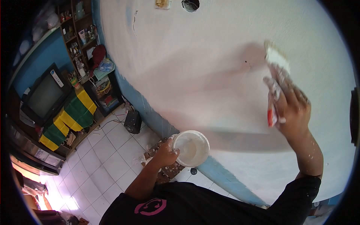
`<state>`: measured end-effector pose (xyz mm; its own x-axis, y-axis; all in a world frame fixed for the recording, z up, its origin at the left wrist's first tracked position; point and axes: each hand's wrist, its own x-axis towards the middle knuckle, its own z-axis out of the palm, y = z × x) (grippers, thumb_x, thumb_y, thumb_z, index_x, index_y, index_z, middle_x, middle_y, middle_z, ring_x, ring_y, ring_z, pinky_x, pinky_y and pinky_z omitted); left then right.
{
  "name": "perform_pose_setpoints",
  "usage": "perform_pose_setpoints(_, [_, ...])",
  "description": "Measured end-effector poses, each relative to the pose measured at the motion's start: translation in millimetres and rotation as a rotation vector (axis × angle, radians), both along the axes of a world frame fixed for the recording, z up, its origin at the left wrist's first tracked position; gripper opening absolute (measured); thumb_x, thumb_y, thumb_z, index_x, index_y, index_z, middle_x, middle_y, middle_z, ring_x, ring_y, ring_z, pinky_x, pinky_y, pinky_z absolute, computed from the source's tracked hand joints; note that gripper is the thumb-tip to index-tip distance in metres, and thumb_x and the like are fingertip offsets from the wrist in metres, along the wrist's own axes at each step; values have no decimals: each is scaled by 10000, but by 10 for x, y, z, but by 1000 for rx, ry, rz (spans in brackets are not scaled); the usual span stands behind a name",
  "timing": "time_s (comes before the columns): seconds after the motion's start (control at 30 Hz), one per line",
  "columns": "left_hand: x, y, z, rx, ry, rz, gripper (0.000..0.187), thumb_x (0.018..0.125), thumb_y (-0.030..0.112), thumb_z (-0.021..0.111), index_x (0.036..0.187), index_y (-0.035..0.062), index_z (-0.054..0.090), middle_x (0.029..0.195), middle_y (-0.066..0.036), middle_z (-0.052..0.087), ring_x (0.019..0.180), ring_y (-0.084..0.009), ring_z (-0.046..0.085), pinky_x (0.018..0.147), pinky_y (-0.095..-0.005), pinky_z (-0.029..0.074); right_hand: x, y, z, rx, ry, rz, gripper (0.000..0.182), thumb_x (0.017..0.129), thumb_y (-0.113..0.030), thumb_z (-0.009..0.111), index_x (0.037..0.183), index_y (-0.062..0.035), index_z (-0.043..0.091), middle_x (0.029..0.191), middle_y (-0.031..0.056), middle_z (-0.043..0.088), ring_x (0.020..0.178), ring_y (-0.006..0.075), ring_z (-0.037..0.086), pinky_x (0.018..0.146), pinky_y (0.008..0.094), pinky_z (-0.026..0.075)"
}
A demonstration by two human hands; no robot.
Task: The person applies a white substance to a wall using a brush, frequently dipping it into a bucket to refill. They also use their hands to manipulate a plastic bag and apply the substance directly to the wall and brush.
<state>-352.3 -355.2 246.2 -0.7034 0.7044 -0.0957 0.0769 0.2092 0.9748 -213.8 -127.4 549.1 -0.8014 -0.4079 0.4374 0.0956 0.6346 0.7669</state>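
My right hand (290,101), smeared with white paint, grips a paintbrush (276,58) with a red-tipped handle. Its bristles, loaded with white, point up and overlap the wall (210,78) in this view. Lower down, my left hand (167,153) holds a white bucket (192,148) by its rim, the thumb inside the edge. Pale paint coats the inside of the bucket. The wall is mostly whitish, with a blue strip (150,112) along its bottom. Shadows of my arm and the brush fall across the wall.
A television (47,93) stands on a cabinet at the left, beside a green and yellow cloth (77,112). Shelves (77,37) with bottles rise behind it. A black box (132,122) sits on the tiled floor (107,148). High on the wall is a round hole (190,5).
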Motion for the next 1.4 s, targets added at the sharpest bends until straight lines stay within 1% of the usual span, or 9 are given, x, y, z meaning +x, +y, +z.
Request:
perform_pose_setpoints(0.3, [-34, -23, -91, -35, 141, -2, 553, 771, 76, 554, 1269, -50, 350, 1140, -234, 537, 1084, -301, 532, 931, -348, 395, -68, -125, -413, -137, -480, 69, 282, 718, -197, 592, 898, 19, 615, 970, 308, 597, 868, 353, 644, 694, 393, 537])
perform_pose_setpoints(0.47, [-15, -10, -84, -58, -17, 17, 576, 769, 85, 559, 1276, -67, 332, 1131, -243, 535, 1061, -304, 544, 908, -361, 419, -69, -14, -59, -42, 66, -15, 278, 733, -191, 584, 929, 7, 601, 1071, 306, 557, 912, 398, 618, 780, 432, 507])
perform_pose_setpoints(0.57, [80, 48, 244, -78, -232, 39, 591, 771, 80, 551, 1293, -64, 313, 1139, -244, 527, 1045, -292, 553, 878, -360, 451, -60, 39, -605, 204, -401, -180, 248, 752, -179, 570, 908, 13, 587, 1007, 325, 564, 939, 378, 608, 747, 408, 512])
perform_pose_setpoints(0.67, [32, 101, -87, -17, -9, -4, 595, 772, 62, 539, 1306, -53, 302, 1153, -238, 518, 1031, -281, 560, 838, -351, 484, 153, -34, -309, -277, -600, -55, 263, 713, -175, 589, 914, -5, 592, 990, 276, 580, 897, 323, 625, 691, 392, 519])
perform_pose_setpoints(0.83, [112, 160, 121, -82, 71, -57, 596, 772, 53, 531, 1312, -44, 298, 1164, -236, 511, 1028, -283, 563, 807, -345, 506, 315, 182, 308, -32, 228, -8, 304, 687, -194, 603, 937, -25, 573, 1108, 271, 533, 961, 355, 597, 740, 419, 514])
perform_pose_setpoints(0.93, [161, 210, -40, -76, 100, -106, 594, 770, 51, 531, 1310, -44, 303, 1162, -230, 515, 1036, -284, 562, 827, -348, 493, 299, 326, -387, 52, -185, -49, 320, 776, -221, 531, 941, 52, 546, 1079, 368, 516, 1013, 481, 544, 817, 476, 484])
perform_pose_setpoints(1.1, [212, 265, -22, -88, -77, -130, 574, 757, 36, 539, 1287, -45, 337, 1141, -214, 536, 1039, -276, 564, 876, -355, 453, 535, 49, -665, -301, -494, -102, 293, 762, -226, 554, 1006, -70, 599, 1143, 244, 553, 1003, 326, 598, 770, 409, 523])
perform_pose_setpoints(1.23, [106, 220, -154, -9, 167, -228, 547, 775, -3, 513, 1293, -14, 337, 1144, -193, 524, 1042, -245, 549, 836, -338, 474, 688, 162, -57, -30, 184, -119, 362, 753, -219, 567, 1085, -79, 587, 1239, 173, 505, 1094, 274, 547, 893, 401, 452])
perform_pose_setpoints(1.4, [240, 82, 145, -126, 39, -216, 534, 765, -9, 517, 1278, -6, 368, 1135, -187, 526, 1058, -257, 537, 874, -348, 443, 472, 186, -1045, -29, -341, -225, 396, 749, -253, 572, 1083, -42, 553, 1208, 220, 507, 1089, 360, 527, 946, 459, 418])
